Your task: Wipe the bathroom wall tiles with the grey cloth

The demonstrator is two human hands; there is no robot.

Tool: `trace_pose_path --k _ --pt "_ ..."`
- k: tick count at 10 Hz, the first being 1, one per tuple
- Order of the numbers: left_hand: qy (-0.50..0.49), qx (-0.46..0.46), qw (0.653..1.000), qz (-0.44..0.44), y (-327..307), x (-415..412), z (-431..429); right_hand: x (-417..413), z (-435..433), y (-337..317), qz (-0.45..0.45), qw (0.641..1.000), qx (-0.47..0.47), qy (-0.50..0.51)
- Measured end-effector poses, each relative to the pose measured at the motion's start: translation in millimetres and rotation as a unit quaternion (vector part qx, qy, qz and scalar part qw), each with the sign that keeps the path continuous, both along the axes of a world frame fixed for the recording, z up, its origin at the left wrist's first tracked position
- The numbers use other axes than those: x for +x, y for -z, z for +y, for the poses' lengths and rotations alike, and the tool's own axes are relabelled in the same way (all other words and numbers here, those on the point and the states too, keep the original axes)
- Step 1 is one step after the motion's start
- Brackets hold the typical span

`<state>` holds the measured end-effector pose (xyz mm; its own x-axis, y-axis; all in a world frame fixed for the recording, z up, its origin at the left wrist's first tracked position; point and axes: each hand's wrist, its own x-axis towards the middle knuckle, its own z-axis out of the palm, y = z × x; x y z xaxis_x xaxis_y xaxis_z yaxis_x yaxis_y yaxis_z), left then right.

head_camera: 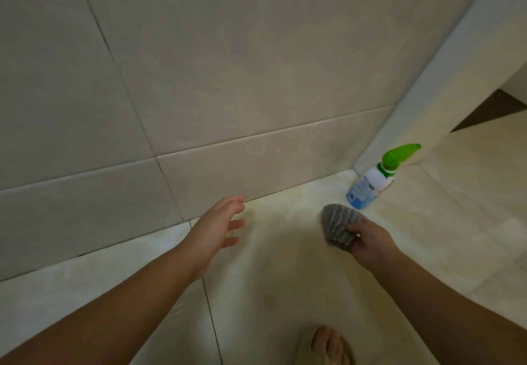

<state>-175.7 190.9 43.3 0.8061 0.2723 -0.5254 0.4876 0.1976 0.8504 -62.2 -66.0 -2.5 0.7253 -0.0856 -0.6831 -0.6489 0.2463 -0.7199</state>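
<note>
Beige wall tiles [228,59] with thin grout lines fill the upper part of the head view and meet the floor in a slanted line. My right hand [370,240] grips a bunched grey ribbed cloth [339,229] low over the floor, a little away from the wall. My left hand [219,226] reaches toward the base of the wall with fingers straight and spread, holding nothing; its fingertips are close to the lowest tile row.
A white and blue spray bottle with a green trigger head [376,177] stands on the floor in the corner by a white door frame [427,93]. Pale floor tiles [271,293] lie below. A foot in a sandal [328,344] shows at the bottom edge.
</note>
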Motion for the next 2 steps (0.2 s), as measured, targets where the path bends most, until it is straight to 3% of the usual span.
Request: trace_pose_path --k 1,2 --pt "0.012 0.009 1.000 0.003 2 -1 -1 16 -20 6 -0.015 0.997 0.042 0.059" --pt "0.020 0.037 0.999 0.009 9 1 2 29 -43 21 0.029 0.992 -0.051 0.109"
